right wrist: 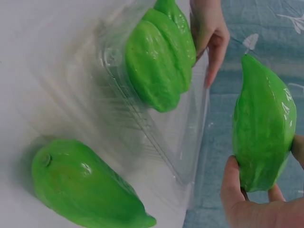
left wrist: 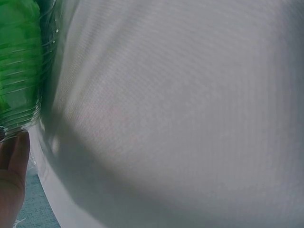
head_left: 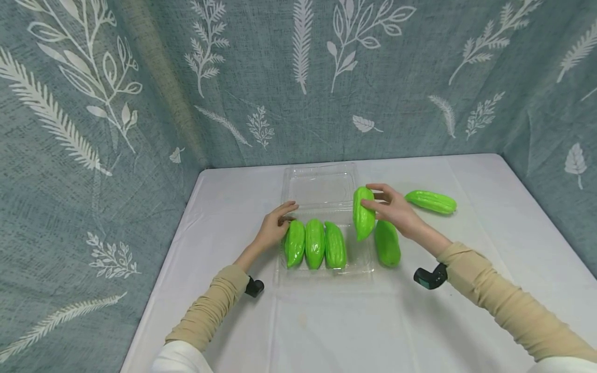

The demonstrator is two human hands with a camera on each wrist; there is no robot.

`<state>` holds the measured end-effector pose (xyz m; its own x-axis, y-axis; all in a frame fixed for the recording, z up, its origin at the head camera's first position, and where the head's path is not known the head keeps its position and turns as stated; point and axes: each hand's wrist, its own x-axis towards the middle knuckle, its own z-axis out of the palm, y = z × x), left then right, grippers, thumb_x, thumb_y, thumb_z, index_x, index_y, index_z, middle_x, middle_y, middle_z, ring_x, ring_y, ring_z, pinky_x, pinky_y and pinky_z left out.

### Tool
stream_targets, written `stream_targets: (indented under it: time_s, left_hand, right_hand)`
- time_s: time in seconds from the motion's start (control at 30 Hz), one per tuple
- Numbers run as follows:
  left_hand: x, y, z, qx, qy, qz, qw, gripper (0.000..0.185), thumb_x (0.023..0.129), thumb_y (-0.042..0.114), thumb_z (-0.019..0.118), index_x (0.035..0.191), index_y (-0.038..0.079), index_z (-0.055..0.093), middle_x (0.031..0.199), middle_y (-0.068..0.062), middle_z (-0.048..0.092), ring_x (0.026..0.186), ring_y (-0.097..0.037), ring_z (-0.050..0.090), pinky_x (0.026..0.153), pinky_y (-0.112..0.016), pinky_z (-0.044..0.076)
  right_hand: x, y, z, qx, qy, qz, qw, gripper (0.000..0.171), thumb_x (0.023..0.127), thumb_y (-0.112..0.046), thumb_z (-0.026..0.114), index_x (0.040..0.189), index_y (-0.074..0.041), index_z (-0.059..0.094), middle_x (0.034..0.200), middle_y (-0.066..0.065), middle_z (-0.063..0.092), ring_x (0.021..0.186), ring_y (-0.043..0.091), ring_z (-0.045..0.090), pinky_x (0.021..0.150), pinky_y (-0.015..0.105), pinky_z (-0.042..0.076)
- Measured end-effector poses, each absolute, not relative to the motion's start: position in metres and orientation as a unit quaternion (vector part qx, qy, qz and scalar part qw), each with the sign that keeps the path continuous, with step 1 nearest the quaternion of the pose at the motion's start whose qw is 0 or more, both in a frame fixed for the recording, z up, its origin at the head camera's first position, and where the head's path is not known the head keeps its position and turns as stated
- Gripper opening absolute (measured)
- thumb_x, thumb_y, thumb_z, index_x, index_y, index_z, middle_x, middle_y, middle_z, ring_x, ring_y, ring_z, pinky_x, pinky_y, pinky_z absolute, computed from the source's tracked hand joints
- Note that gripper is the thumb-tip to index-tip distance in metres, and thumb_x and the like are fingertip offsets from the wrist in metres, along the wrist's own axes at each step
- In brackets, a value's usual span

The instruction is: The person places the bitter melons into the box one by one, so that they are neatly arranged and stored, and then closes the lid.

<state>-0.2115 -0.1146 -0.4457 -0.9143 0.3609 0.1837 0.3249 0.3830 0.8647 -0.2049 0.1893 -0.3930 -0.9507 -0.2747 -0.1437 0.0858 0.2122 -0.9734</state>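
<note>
Glossy green gourd (head_left: pixel 364 213) held upright, open clear clamshell (head_left: pixel 361 256), three gourds (head_left: pixel 315 243) side by side inside, two more gourds (head_left: pixel 387 244) right of it

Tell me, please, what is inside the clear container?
Three green vegetables lie side by side in the clear container; whatever is directly beneath them is covered.

- No text, label, brand, number or sign can be read in any of the three views.
</note>
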Motion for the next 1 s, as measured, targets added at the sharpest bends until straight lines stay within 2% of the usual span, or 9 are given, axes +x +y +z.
stream_targets:
  time_s: [0.3, 0.57, 0.77, 1.0]
  left_hand:
    - [-0.212, -0.114, -0.446, 0.204, 0.834, 0.513, 0.017, 0.046, 0.08, -0.02, 0.037, 0.125, -0.011, 0.045, 0.138, -0.027, 0.032, 0.104, -0.044, 0.052, 0.091, -0.047, 0.046]
    - [-0.212, -0.114, -0.446, 0.203, 0.834, 0.513, 0.016, 0.046, 0.08, -0.02, 0.037, 0.125, -0.011, 0.045, 0.138, -0.027, 0.031, 0.103, -0.043, 0.053, 0.09, -0.046, 0.047]
    - [-0.212, -0.114, -0.446, 0.204, 0.835, 0.51, 0.013, 0.046, 0.08, -0.02, 0.037, 0.124, -0.011, 0.045, 0.137, -0.027, 0.032, 0.104, -0.044, 0.053, 0.09, -0.045, 0.047]
    - [-0.212, -0.114, -0.447, 0.209, 0.835, 0.508, 0.006, 0.045, 0.08, -0.021, 0.038, 0.124, -0.011, 0.046, 0.136, -0.026, 0.035, 0.101, -0.043, 0.055, 0.087, -0.045, 0.049]
  right_hand:
    - [-0.202, 0.186, -0.403, -0.07, 0.771, -0.616, 0.145, 0.062, 0.086, -0.027, 0.059, 0.137, -0.007, 0.03, 0.138, 0.021, 0.032, 0.123, 0.037, 0.035, 0.095, 0.048, 0.041]
    - [-0.201, 0.181, -0.413, -0.061, 0.785, -0.598, 0.151, 0.063, 0.084, -0.027, 0.061, 0.136, -0.008, 0.032, 0.137, 0.022, 0.032, 0.12, 0.037, 0.039, 0.087, 0.038, 0.046]
    - [-0.199, 0.178, -0.42, -0.067, 0.799, -0.58, 0.146, 0.063, 0.082, -0.03, 0.063, 0.135, -0.01, 0.034, 0.137, 0.021, 0.035, 0.119, 0.038, 0.042, 0.089, 0.043, 0.047]
    - [-0.195, 0.175, -0.425, -0.087, 0.806, -0.569, 0.137, 0.063, 0.082, -0.029, 0.064, 0.135, -0.01, 0.034, 0.136, 0.021, 0.034, 0.117, 0.038, 0.042, 0.094, 0.048, 0.043]
